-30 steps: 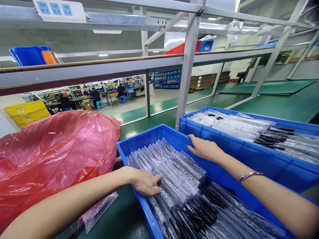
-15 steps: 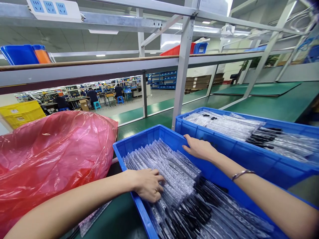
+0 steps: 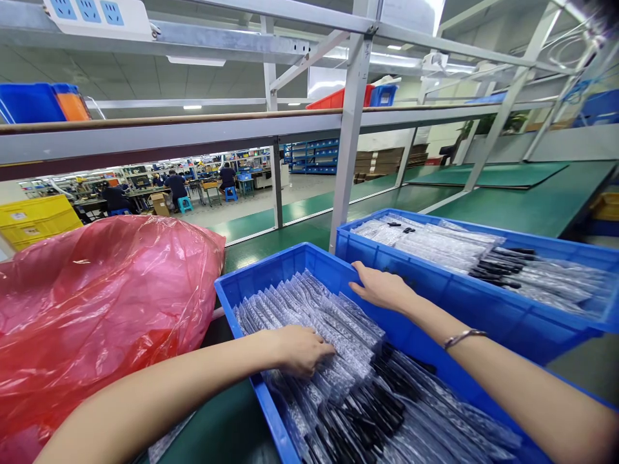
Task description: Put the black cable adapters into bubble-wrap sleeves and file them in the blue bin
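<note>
We have our left hand (image 3: 302, 353) on the packets (image 3: 345, 354) in the near bin (image 3: 316, 259). Its fingers (image 3: 323, 348) are bent and lie close together, tips down among the packets; whether they have hold of one we cannot tell. Our right hand (image 3: 382, 288) lies over the bin's right-hand rim, thumb and forefinger parted there — how firmly they grip it we cannot make out. A bracelet (image 3: 464, 338) circles our right wrist.

The packets are clear bubble wrap, standing on edge in slanting rows that overlap, with black parts (image 3: 377, 412) bunched toward our end. The near bin is blue and sits on the green tabletop (image 3: 227, 428). Just beyond it, on the right, we see the far bin (image 3: 512, 322), also blue, with flatter packets and more black parts inside.

To our left a red bag (image 3: 120, 283) lies slack and crumpled, close beside the near bin. Yellow crates (image 3: 39, 219) stand behind it. Above us a shelf (image 3: 193, 132) runs across, carrying blue, orange and red tubs — and past it, small in the distance, we see people (image 3: 175, 185) seated.
</note>
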Available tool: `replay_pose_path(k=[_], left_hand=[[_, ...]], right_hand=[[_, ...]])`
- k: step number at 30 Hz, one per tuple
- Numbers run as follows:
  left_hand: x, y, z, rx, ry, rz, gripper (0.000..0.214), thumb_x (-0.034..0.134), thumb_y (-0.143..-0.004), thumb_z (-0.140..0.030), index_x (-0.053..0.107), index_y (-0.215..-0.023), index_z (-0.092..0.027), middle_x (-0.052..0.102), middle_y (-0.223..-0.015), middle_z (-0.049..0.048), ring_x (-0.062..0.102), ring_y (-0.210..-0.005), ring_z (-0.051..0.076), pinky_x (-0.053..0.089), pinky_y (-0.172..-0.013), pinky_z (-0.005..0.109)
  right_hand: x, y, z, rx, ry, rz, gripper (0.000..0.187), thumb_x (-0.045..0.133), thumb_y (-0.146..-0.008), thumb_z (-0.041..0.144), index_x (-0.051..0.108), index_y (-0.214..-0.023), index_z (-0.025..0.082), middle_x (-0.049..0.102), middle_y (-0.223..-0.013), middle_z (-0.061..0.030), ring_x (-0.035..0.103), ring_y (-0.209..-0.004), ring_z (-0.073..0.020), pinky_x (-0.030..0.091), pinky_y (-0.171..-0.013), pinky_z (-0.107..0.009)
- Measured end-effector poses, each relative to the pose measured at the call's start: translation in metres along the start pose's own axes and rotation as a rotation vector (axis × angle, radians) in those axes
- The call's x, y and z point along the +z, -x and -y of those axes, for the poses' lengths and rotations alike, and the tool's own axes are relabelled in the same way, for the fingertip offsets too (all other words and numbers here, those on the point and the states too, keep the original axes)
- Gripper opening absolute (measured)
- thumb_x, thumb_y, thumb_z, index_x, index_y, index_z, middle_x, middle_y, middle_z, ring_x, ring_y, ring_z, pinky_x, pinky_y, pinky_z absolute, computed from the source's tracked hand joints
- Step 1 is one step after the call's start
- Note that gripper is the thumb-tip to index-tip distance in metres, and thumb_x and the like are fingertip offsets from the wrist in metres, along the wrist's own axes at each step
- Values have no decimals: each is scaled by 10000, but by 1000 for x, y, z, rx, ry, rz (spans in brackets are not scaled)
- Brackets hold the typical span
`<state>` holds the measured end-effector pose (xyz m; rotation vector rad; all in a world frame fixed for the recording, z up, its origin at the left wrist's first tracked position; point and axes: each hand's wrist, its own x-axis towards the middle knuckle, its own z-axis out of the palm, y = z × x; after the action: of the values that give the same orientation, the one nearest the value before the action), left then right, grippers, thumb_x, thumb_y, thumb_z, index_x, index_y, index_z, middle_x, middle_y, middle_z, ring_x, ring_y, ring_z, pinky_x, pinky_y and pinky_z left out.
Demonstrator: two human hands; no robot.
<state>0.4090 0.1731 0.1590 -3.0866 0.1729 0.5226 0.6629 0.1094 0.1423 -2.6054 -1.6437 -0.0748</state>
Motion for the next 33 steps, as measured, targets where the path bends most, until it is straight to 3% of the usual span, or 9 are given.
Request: replay_pose_path(k=[3, 7, 14, 19, 23, 26, 29, 33], left_hand=[[-1, -4, 0, 43, -144, -25, 370, 603, -830, -238, 617, -1199, -214, 646, -1128, 121, 609, -1022, 265, 488, -778, 338], [-1, -10, 2, 122, -204, -92, 329, 590, -853, -229, 646, -1177, -210, 557, -1376, 105, 536, -1121, 284, 474, -848, 368], [-3, -26, 6, 135, -141, -53, 289, 627, -825, -221, 613, -1100, -133, 711, -1058, 90, 563, -914, 244, 457, -887, 347], [0, -45, 6, 74, -129, -96, 505, 571, -851, -211, 492, -1336, -90, 699, -1153, 112, 589, -945, 242, 473, -823, 323], [6, -57, 6, 63, -192, -116, 363, 546, -905, -243, 616, -1255, -177, 664, -1160, 122, 584, -1009, 255, 465, -829, 346], [7, -62, 7, 63, -242, -159, 331, 475, -951, -216, 655, -1228, -217, 556, -1361, 153, 540, -1133, 279, 443, -882, 375], [5, -68, 8, 89, -251, -155, 332, 492, -949, -224, 651, -1240, -233, 412, -1554, 118, 512, -1194, 290, 443, -893, 379], [3, -77, 9, 106, -216, -129, 337, 550, -921, -241, 619, -1249, -202, 632, -1336, 90, 553, -1101, 258, 465, -844, 341]], right_hand=[[1, -1, -1, -2, 0, -2, 400, 401, -990, 371, 434, -1312, 136, 710, -1207, -210, 727, -1003, -386, 524, -799, -461], [1, -1, -1, -14, 1, -12, 399, 398, -994, 354, 431, -1319, 125, 709, -1206, -216, 730, -1002, -390, 530, -794, -471], [4, -2, -3, -18, 11, -33, 416, 410, -997, 355, 423, -1339, 118, 711, -1204, -215, 731, -1000, -402, 535, -795, -481], [4, -3, -3, -12, 18, -32, 409, 419, -1002, 357, 426, -1342, 129, 716, -1197, -205, 736, -993, -376, 534, -797, -455], [5, -4, -3, -3, 20, -31, 425, 450, -1003, 361, 437, -1357, 126, 714, -1195, -186, 737, -978, -337, 543, -805, -456], [6, -5, -3, 11, 25, -35, 442, 472, -1015, 383, 446, -1383, 140, 711, -1187, -147, 731, -953, -276, 552, -834, -453], [5, -4, -2, 24, 29, -39, 461, 488, -1023, 416, 458, -1399, 152, 705, -1184, -121, 720, -945, -246, 558, -857, -453], [2, -2, -1, 21, 29, -42, 462, 507, -1025, 431, 477, -1401, 164, 695, -1196, -105, 710, -950, -229, 562, -874, -449]])
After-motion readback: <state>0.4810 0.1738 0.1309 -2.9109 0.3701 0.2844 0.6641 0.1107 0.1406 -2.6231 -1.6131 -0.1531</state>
